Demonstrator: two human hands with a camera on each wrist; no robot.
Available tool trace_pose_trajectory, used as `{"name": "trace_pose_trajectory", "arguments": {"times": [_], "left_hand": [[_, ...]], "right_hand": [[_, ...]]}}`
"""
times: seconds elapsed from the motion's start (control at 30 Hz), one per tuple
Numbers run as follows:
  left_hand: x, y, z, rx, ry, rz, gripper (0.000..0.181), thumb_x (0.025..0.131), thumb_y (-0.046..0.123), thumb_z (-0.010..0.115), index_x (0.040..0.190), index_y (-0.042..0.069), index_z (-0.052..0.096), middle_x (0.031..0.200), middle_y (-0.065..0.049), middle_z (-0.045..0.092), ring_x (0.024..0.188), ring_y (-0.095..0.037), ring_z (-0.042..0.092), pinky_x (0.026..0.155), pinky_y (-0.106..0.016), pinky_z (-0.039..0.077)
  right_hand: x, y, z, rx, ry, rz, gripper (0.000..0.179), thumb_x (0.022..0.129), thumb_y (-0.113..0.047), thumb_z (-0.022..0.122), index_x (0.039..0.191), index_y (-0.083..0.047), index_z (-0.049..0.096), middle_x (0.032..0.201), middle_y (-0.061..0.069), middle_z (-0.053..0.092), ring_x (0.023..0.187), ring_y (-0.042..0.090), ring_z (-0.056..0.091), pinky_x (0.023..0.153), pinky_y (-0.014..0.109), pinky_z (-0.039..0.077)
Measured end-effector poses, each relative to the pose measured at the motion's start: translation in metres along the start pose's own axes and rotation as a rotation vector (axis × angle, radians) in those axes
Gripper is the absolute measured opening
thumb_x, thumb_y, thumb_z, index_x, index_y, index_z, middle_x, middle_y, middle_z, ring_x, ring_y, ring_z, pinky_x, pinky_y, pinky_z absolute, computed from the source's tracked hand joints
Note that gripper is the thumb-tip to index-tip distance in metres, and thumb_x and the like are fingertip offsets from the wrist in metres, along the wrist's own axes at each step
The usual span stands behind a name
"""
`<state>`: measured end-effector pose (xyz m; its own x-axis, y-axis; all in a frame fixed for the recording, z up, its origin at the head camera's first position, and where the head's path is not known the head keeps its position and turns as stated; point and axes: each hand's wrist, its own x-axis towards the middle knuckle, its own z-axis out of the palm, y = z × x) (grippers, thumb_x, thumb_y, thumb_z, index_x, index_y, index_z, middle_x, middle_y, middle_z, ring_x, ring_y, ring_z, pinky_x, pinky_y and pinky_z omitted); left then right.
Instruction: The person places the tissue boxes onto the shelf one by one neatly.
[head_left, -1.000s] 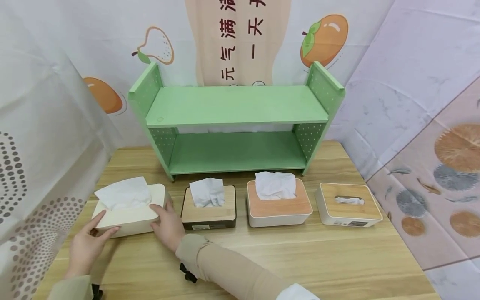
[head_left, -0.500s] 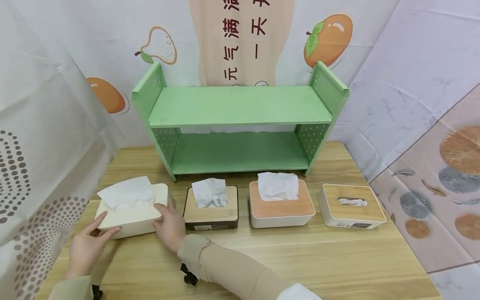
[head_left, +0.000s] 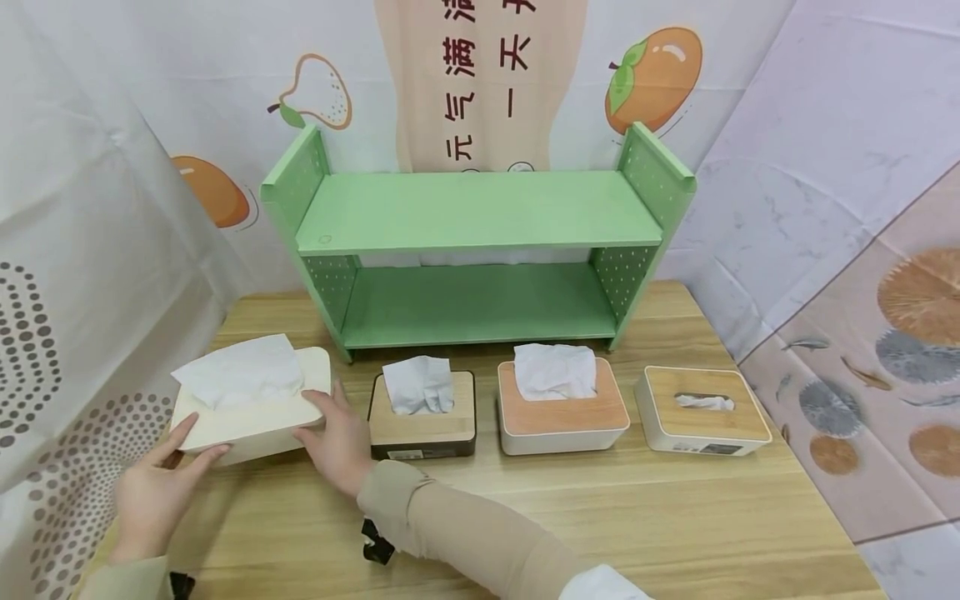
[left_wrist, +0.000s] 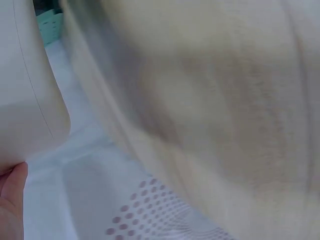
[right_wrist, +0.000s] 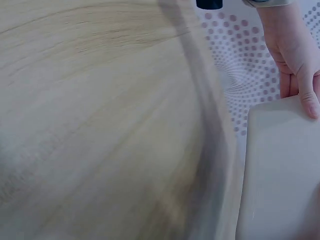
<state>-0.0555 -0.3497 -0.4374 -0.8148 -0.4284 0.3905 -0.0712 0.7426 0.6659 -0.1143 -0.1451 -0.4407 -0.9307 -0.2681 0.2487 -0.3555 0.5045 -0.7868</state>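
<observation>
Both hands hold a cream tissue box (head_left: pixel 251 423) at the left of the table, with a white tissue (head_left: pixel 240 372) standing out of its top. My left hand (head_left: pixel 150 498) grips the box's left front corner, thumb on the front face. At the opposite end, my right hand (head_left: pixel 339 440) holds the right side with fingers at the lid's edge. The left wrist view shows the underside and a rounded corner of the box (left_wrist: pixel 30 107), tilted over the wood. Thumb and fingers of the left hand (right_wrist: pixel 295 60) clasp its end in the right wrist view.
Right of the held box stand a black tissue box with wooden lid (head_left: pixel 390 427), a white one with orange-brown lid (head_left: pixel 558 419) and a white one with wooden lid (head_left: pixel 701 423). Behind them rises a two-tier green shelf (head_left: pixel 480 212). Printed cloth (head_left: pixel 75 167) hangs around the wooden table (head_left: pixel 675 517).
The cream tissue box has risen and shifted a little to the left, with both hands moving along with it. The other boxes and the shelf stay where they were.
</observation>
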Motion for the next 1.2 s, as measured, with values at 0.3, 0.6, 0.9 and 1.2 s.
{"name": "trace_pose_trajectory", "arguments": {"times": [0.3,0.6,0.9,1.2], "left_hand": [[0.003,0.029,-0.007,-0.031,0.1,0.045,0.06,0.067,0.005,0.085,0.122,0.007,0.063,0.116,-0.022,0.06,0.077,0.032,0.036,0.066,0.006,0.032],[0.004,0.064,-0.004,-0.128,0.222,0.142,0.062,0.06,0.001,0.088,0.117,0.012,0.067,0.098,0.027,0.065,0.09,0.027,0.048,0.086,-0.003,0.041],[0.004,0.097,0.007,-0.219,0.221,0.26,0.063,0.055,-0.003,0.088,0.115,0.006,0.068,0.109,0.014,0.067,0.104,0.018,0.052,0.086,-0.003,0.041],[0.013,0.138,0.023,-0.272,0.268,0.386,0.061,0.054,0.007,0.091,0.111,0.002,0.069,0.101,-0.027,0.067,0.101,0.02,0.052,0.084,-0.002,0.04]], "right_hand": [[0.008,-0.011,-0.027,-0.023,0.061,-0.117,0.049,0.084,-0.032,0.071,0.13,-0.022,0.055,0.143,0.022,0.042,0.035,-0.003,0.033,0.037,0.01,0.029],[0.015,-0.021,-0.064,-0.058,0.126,-0.148,0.053,0.079,-0.035,0.075,0.127,-0.021,0.059,0.141,0.019,0.046,0.045,0.001,0.053,0.039,0.01,0.026],[0.015,-0.019,-0.107,-0.115,0.181,-0.196,0.054,0.076,-0.037,0.077,0.125,-0.02,0.062,0.137,0.02,0.05,0.033,-0.003,0.026,0.036,0.011,0.022],[0.018,-0.018,-0.157,-0.107,0.271,-0.257,0.054,0.072,-0.031,0.081,0.12,-0.014,0.065,0.13,0.021,0.055,0.033,-0.002,0.029,0.037,0.01,0.017]]}}
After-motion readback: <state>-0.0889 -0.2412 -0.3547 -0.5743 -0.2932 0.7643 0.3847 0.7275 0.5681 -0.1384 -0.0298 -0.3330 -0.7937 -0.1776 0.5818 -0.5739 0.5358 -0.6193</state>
